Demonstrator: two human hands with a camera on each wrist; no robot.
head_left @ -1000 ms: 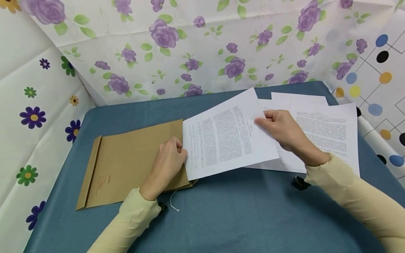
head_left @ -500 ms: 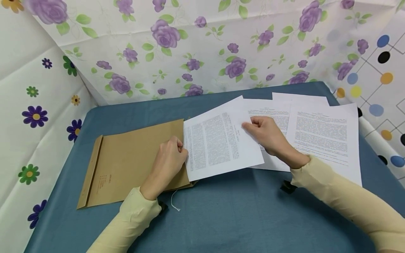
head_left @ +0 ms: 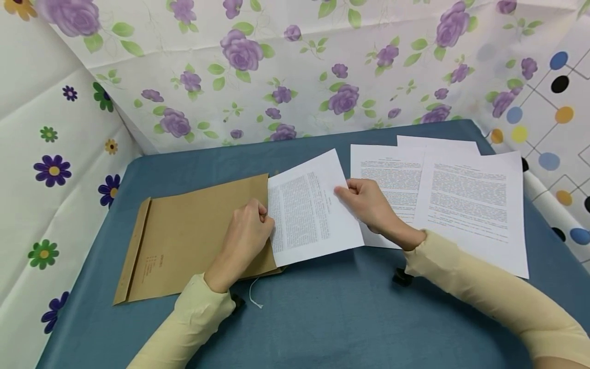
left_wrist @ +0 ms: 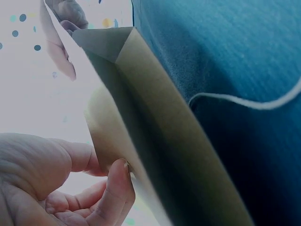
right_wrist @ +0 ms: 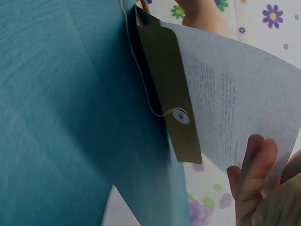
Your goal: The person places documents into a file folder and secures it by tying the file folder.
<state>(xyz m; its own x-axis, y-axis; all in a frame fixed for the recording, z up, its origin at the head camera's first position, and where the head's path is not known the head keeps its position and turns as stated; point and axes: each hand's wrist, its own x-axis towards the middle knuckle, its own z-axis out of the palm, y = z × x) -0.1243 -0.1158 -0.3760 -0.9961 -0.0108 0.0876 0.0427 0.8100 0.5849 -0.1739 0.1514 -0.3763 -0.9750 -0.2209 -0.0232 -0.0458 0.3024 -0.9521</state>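
Since a second ago the right hand [head_left: 369, 207] has carried the printed sheet [head_left: 311, 210] leftward, so that far more of it now lies inside the brown envelope [head_left: 193, 230] and it no longer overlaps the papers on the right. Nearest the person, a white string [head_left: 253, 297] trails from the envelope's open end onto the blue tablecloth [head_left: 322, 318]; the right wrist view shows it running to a round paper fastener [right_wrist: 180, 116] on the envelope's flap. The left hand [head_left: 244, 238] pinches the upper edge of the envelope's mouth, fingers curled on the brown paper, and holds it lifted off the cloth. The right hand grips the sheet's right edge between thumb and curled fingers, the sheet slightly raised. Farther right, three more printed pages [head_left: 465, 200] lie flat and overlapping on the cloth, well apart from the envelope. Beyond the table hangs a flowered backdrop [head_left: 286, 72].
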